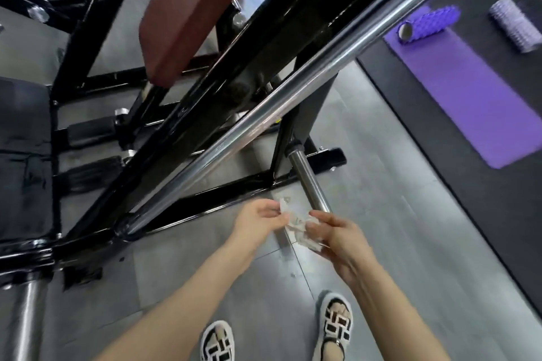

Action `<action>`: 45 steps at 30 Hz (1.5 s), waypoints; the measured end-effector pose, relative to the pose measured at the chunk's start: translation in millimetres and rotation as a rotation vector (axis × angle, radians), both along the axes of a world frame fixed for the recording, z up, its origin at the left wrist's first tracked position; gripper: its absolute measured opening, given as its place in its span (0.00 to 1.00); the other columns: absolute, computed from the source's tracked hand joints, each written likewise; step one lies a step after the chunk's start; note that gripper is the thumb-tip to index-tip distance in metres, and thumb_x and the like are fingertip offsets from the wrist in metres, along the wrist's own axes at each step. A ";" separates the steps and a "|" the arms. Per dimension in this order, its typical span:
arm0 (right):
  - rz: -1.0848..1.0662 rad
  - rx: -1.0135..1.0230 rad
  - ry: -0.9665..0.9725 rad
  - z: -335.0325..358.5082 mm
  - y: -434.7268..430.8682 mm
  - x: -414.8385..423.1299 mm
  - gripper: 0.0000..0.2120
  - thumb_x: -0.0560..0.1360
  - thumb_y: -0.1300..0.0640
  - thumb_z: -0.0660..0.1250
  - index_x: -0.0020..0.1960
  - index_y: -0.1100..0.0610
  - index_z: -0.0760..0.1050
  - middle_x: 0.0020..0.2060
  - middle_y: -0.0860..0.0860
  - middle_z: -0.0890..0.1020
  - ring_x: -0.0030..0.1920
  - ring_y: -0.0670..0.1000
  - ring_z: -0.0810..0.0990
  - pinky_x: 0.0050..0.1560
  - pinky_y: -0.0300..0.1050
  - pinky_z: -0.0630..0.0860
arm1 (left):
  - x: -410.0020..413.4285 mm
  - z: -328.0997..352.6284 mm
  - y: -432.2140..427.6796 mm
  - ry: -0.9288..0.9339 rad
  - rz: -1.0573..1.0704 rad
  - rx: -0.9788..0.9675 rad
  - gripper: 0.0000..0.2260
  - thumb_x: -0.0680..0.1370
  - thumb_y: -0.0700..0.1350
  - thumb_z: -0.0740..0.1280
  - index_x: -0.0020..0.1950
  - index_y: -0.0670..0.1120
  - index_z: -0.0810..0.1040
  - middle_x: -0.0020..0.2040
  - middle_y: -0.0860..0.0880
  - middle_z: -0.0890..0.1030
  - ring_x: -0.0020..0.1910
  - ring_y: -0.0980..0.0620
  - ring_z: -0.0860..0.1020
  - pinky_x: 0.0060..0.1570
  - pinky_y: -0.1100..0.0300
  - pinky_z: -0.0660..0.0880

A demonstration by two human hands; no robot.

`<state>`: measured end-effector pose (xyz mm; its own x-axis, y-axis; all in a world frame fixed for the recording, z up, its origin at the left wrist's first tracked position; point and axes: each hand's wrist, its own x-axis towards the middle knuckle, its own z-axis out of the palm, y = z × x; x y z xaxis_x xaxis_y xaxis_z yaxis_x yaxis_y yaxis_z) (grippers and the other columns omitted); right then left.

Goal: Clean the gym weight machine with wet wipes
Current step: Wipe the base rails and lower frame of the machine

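Two sandalled feet [334, 328] stand on bare grey floor [381, 184], with open room to the right. Above them the left hand [258, 221] and right hand [337, 239] meet, the fingers of both pinching a crumpled wet wipe [299, 228] held between them in the air. Just beyond, a short chrome peg [309, 184] juts toward the hands from the black weight machine frame [205, 202]. A long chrome bar [264, 108] slants upward. Farther right, a purple mat [475, 102] lies with two foam rollers [428, 23].
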<state>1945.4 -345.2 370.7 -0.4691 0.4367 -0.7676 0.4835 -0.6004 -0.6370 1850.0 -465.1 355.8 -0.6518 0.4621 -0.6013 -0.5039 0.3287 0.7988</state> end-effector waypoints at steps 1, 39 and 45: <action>-0.007 -0.008 -0.007 7.8 4.7 8.4 0.12 0.72 0.70 0.67 0.54 0.64 0.75 0.39 0.56 0.82 0.34 0.51 0.81 0.42 0.46 0.77 | 5.2 8.7 4.0 0.006 -0.008 -0.011 0.10 0.72 0.35 0.71 0.53 0.37 0.79 0.44 0.48 0.81 0.41 0.57 0.78 0.35 0.78 0.70; 0.437 0.284 -0.041 5.6 555.1 10.3 0.13 0.68 0.65 0.66 0.42 0.48 0.81 0.35 0.45 0.78 0.40 0.51 0.78 0.46 0.49 0.76 | 27.3 24.3 470.7 0.313 0.144 -0.733 0.09 0.76 0.48 0.64 0.56 0.50 0.75 0.44 0.53 0.77 0.46 0.50 0.76 0.49 0.57 0.70; 0.590 0.332 -0.010 -41.9 617.5 -92.2 0.09 0.70 0.62 0.68 0.46 0.50 0.82 0.32 0.43 0.76 0.39 0.50 0.76 0.44 0.45 0.72 | -39.0 -17.0 520.4 0.261 0.230 -0.812 0.08 0.77 0.47 0.63 0.56 0.48 0.75 0.48 0.51 0.78 0.47 0.50 0.74 0.46 0.59 0.66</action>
<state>1853.2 272.3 328.8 -0.6949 0.3236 -0.6421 0.6768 -0.0073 -0.7361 1811.0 55.3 338.8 -0.8382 -0.2033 -0.5061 -0.4621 0.7575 0.4611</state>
